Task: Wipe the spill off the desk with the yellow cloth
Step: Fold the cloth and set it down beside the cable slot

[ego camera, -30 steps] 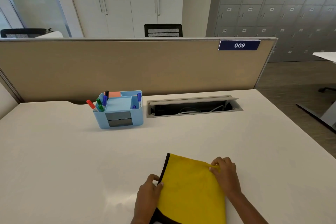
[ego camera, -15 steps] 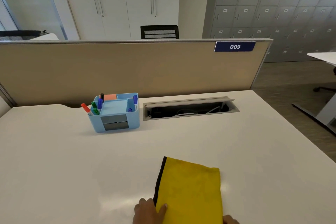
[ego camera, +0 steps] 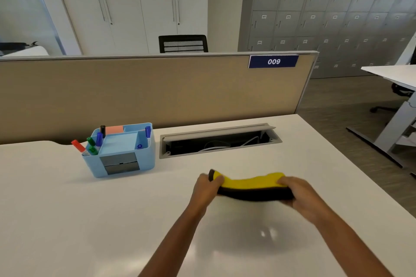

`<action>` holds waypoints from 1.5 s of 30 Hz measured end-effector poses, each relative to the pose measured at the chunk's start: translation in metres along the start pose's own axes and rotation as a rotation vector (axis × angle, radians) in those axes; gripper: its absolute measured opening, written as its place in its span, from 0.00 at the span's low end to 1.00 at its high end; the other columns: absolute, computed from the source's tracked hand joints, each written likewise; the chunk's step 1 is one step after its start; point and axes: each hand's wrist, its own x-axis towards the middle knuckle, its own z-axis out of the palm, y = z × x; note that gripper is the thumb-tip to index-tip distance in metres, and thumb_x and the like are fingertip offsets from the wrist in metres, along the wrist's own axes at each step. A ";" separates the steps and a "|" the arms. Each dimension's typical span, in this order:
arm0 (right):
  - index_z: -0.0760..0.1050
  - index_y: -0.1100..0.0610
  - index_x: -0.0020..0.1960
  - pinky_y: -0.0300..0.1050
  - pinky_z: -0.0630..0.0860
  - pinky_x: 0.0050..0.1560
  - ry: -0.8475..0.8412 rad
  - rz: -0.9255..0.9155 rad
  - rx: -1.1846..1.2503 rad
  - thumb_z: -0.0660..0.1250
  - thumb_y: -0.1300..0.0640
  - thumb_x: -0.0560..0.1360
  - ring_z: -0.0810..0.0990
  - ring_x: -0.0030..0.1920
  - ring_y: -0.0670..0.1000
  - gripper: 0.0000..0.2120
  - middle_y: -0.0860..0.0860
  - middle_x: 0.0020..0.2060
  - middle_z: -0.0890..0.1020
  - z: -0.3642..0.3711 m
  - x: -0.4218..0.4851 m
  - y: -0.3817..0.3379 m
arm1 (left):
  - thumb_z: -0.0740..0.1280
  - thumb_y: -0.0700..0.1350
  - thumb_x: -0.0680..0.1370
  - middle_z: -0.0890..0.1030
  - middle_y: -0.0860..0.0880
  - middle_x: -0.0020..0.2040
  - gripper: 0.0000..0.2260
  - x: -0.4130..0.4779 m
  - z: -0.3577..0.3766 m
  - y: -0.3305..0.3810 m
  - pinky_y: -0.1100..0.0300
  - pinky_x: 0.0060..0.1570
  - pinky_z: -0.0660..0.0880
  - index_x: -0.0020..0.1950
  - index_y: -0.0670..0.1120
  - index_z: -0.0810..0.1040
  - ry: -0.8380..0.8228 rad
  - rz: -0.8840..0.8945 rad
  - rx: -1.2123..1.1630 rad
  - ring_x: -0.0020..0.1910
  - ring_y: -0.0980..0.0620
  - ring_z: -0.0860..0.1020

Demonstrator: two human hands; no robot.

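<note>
My left hand and right hand each pinch an end of the folded yellow cloth stretched between them over the surface, no spill visible, so bunched folds may smear or miss it.

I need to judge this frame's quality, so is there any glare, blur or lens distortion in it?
Head view: soft glare and a shadow on the desk under the arms; right hand and yellow cloth slightly motion-blurred; wide-angle bending at the frame edges; organiser sharp.
</note>
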 end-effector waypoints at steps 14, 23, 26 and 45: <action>0.69 0.57 0.53 0.46 0.74 0.33 0.162 -0.135 -0.104 0.60 0.68 0.76 0.73 0.45 0.56 0.10 0.58 0.50 0.71 -0.058 0.148 -0.051 | 0.60 0.38 0.78 0.74 0.34 0.56 0.10 0.101 0.107 0.044 0.57 0.36 0.76 0.57 0.39 0.62 -0.082 0.037 -0.109 0.40 0.44 0.78; 0.71 0.65 0.60 0.48 0.75 0.38 0.248 -0.026 -0.218 0.66 0.68 0.74 0.75 0.47 0.60 0.15 0.63 0.48 0.75 -0.093 0.172 0.026 | 0.64 0.35 0.76 0.72 0.38 0.64 0.21 0.108 0.138 -0.013 0.55 0.53 0.74 0.67 0.41 0.62 -0.039 -0.055 0.027 0.59 0.42 0.73; 0.74 0.65 0.57 0.37 0.78 0.27 0.269 -0.065 -0.239 0.65 0.71 0.72 0.75 0.45 0.59 0.13 0.61 0.47 0.75 -0.094 0.175 0.024 | 0.63 0.32 0.75 0.72 0.36 0.64 0.22 0.113 0.143 -0.015 0.49 0.61 0.72 0.67 0.41 0.62 -0.009 -0.076 0.058 0.61 0.39 0.72; 0.69 0.68 0.64 0.63 0.69 0.62 0.481 -0.464 -0.840 0.63 0.67 0.75 0.70 0.61 0.69 0.17 0.71 0.61 0.71 -0.088 0.145 0.045 | 0.62 0.35 0.76 0.71 0.36 0.63 0.20 0.080 0.141 -0.026 0.55 0.60 0.71 0.67 0.41 0.64 -0.080 0.023 0.169 0.60 0.41 0.73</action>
